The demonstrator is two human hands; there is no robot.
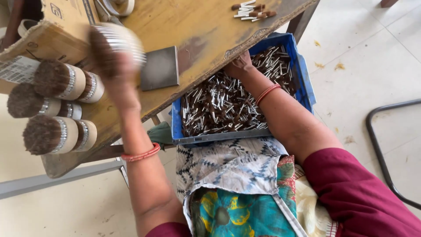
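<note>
A flattened brown cardboard box lies at the far left corner of the table, with a white printed label at its near edge. Beside it three bundles of dark bristle brush heads with metal ferrules lie stacked. The left hand is closed around another such bundle, blurred, raised above the worn yellow wooden table. A grey square metal plate lies just beside it. The right hand reaches under the table edge into a blue plastic crate full of small metal ferrules; I cannot tell how its fingers are set. A small pile of finished brush pieces sits at the far edge. The floor is pale tile, crossed by a dark metal frame
</note>
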